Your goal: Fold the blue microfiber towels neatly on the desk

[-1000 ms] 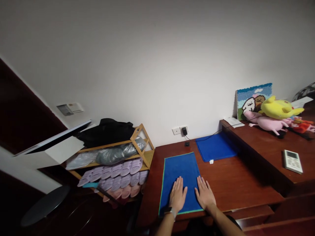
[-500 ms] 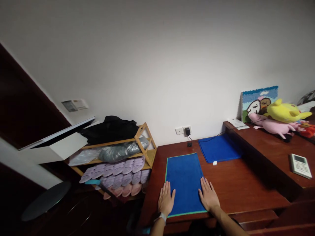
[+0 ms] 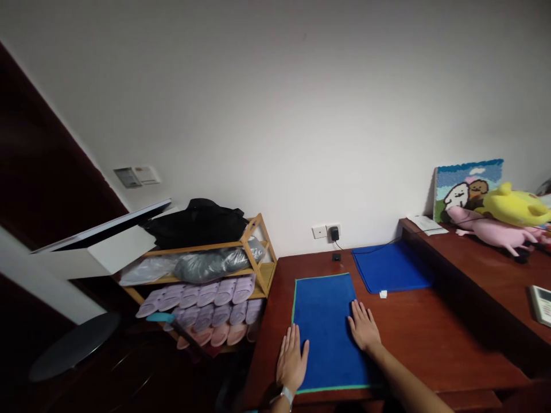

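Note:
A blue cloth [image 3: 328, 332] with a green edge lies flat on the brown wooden table [image 3: 413, 332]. My left hand [image 3: 293, 358] rests on its left border near the front, palm down with fingers stretched out. On the opposite border, a little farther from me, my right hand [image 3: 364, 326] lies flat too, its fingers slightly spread. Neither hand grips anything. Behind and to the right is a second blue cloth [image 3: 390, 267], folded, with a small white tag [image 3: 383, 294] at its front edge.
A raised ledge on the right holds plush toys [image 3: 495, 229], a dog picture [image 3: 469, 186] and a white device [image 3: 541, 304]. A black plug [image 3: 334, 233] sits in the wall socket, its cable crossing the folded cloth. Left stands a wooden rack [image 3: 258, 258] with several slippers [image 3: 206, 292].
My right hand has slid away from me along the cloth's right border. The left hand stays at the left border. The view has shifted slightly.

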Motion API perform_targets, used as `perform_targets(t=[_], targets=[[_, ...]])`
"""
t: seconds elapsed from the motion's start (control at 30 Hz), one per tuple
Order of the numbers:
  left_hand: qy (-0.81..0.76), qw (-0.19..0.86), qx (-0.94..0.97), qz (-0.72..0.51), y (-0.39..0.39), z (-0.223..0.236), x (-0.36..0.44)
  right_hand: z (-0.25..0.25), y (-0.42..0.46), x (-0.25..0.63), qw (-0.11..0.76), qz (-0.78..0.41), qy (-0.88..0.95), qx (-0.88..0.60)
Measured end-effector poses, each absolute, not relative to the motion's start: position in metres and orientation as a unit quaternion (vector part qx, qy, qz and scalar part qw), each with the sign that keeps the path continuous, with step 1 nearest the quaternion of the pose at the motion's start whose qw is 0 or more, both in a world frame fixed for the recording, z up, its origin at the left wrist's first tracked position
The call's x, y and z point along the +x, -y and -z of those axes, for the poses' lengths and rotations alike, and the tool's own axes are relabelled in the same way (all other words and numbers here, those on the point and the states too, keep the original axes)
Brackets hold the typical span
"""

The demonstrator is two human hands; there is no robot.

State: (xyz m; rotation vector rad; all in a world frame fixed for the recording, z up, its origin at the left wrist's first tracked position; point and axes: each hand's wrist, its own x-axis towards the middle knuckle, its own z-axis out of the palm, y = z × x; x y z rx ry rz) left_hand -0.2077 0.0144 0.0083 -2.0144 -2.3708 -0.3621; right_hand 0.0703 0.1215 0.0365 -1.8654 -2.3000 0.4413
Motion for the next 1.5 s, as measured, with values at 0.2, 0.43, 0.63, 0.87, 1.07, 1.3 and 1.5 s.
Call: perform_targets(t=[0.2,0.43,0.63,0.87,1.07,1.3,1.5], targets=[[0.762,-0.004,-0.64,0.098,-0.012,-0.015,-0.203,-0.021,-0.127,0.069,0.073,-0.122,0.77,-0.622],[0.764,-0.002,-0.642,0.067,-0.006,-0.026,-0.203,-0.026,-0.123,0.07,0.069,-0.125,0.772,-0.62],[0.737,0.036,-0.666,0.108,-0.041,-0.039,-0.177,-0.022,-0.125,0.069,0.082,-0.121,0.774,-0.617],[0.662,-0.043,-0.736,0.137,-0.107,-0.031,-0.077,0.0,-0.129,0.071,0.092,-0.103,0.783,-0.607],[0.702,-0.037,-0.702,0.115,-0.102,-0.02,-0.12,-0.001,-0.13,0.072,0.089,-0.107,0.779,-0.611],[0.748,-0.006,-0.658,0.09,-0.095,-0.021,-0.207,-0.02,-0.127,0.07,0.067,-0.124,0.768,-0.625],[0.753,0.021,-0.651,0.092,-0.099,-0.012,-0.201,-0.033,-0.132,0.068,0.033,-0.145,0.755,-0.638]])
